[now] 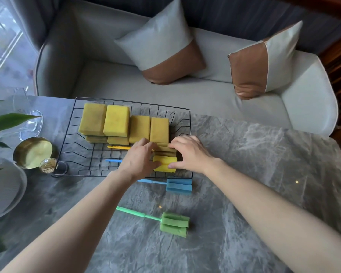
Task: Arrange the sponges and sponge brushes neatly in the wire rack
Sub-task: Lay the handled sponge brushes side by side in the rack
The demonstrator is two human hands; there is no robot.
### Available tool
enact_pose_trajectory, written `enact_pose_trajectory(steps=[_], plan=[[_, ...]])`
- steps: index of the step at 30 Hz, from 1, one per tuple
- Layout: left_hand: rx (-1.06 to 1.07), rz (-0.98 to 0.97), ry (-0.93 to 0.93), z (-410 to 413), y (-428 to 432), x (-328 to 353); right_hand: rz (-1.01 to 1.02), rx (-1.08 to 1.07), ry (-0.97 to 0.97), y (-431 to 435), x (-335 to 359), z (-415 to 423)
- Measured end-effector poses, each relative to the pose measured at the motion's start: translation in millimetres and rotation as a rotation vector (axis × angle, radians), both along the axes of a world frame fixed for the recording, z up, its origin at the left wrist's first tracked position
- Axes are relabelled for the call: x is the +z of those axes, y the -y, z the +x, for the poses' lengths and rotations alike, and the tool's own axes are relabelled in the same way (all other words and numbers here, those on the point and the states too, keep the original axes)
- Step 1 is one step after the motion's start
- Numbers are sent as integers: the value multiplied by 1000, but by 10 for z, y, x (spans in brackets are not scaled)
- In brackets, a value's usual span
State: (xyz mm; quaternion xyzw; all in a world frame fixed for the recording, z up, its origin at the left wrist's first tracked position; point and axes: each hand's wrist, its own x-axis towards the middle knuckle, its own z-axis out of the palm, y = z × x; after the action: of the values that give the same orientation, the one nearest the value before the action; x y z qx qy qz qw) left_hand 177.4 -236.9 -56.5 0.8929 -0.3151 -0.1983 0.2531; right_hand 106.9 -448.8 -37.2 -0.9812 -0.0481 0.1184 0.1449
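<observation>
A black wire rack [83,154] lies on the grey marble table. Several yellow sponges [116,121] are stacked in a row along its far side. In the rack's near right corner sits a yellow sponge brush head [164,164]; my left hand [140,156] and my right hand [189,152] both rest on it, fingers pinching its sides. A yellow handle [118,147] and a blue handle [113,160] stick out to the left of my left hand inside the rack. A blue sponge brush [178,186] lies just outside the rack's near edge. A green sponge brush [174,223] lies nearer to me.
At the left edge stand a gold bowl [34,152], a small gold ball [47,164], a glass jug [26,119], a grey ribbed plate [2,186] and plant leaves. Behind the table is a grey sofa with two cushions [161,46].
</observation>
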Motion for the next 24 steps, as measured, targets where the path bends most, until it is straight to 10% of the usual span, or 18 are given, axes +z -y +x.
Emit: enact_pose_trajectory(steps=[11,24], plan=[[-49,62,25,-12,-54,154,-131,5,73,-127,41,-68],[-257,-92,82,-1062,-725,378,205,-536,345,-347,133,-1560]])
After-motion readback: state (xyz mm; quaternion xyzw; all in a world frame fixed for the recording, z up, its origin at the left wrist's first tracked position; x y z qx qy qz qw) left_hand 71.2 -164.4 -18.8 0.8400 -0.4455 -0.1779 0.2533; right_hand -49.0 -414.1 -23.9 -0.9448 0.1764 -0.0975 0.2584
